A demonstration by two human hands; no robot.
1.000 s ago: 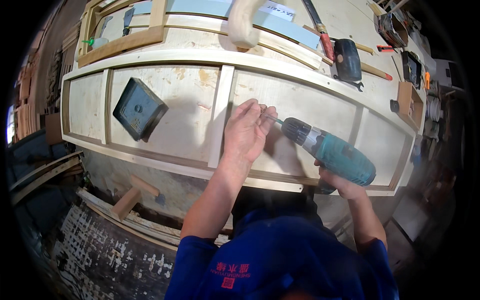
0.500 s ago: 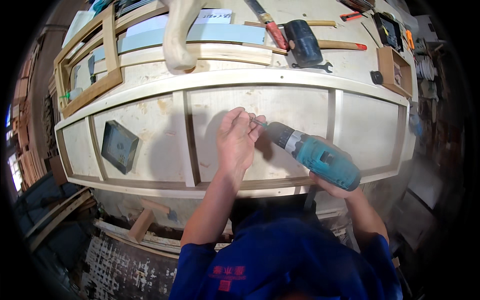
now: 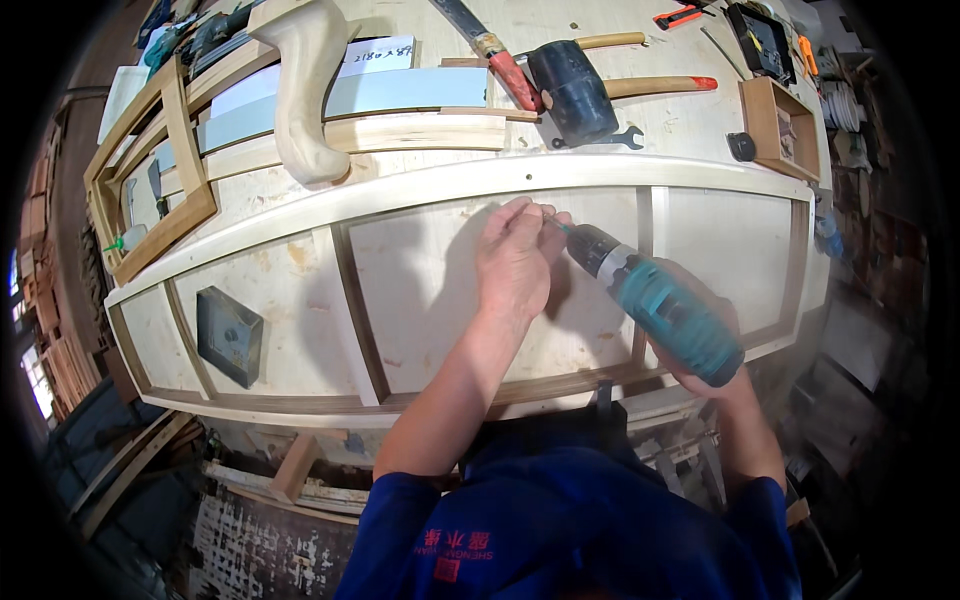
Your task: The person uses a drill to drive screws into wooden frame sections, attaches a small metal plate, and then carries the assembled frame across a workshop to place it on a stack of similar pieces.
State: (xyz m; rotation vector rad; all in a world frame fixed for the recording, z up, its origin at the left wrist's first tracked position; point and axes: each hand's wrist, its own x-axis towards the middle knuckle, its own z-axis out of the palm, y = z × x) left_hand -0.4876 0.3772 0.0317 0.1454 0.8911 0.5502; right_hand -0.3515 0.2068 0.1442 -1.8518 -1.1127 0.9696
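Note:
My right hand [image 3: 712, 350] grips the handle of a teal cordless drill [image 3: 660, 305], which points up and to the left. My left hand [image 3: 517, 258] is closed around the drill's bit at the chuck, fingertips pinching its tip just below the top rail of a long wooden frame [image 3: 420, 190]. The frame has a plywood back panel [image 3: 430, 290] split by upright bars into several bays. Both hands are over the middle bay. A small hole shows in the top rail above my left hand.
A dark square box [image 3: 229, 336] lies in the left bay. Behind the frame lie a curved wooden leg [image 3: 305, 85], a black rubber mallet [image 3: 575, 92], a red-handled tool [image 3: 500, 58], a spanner [image 3: 610, 140], a small open wooden box [image 3: 778, 125] and a smaller wooden frame [image 3: 150, 180].
The view has swung so the frame sits more centred. My left hand has shifted from lying flat on the panel to pinching the bit, and the drill has risen toward the top rail.

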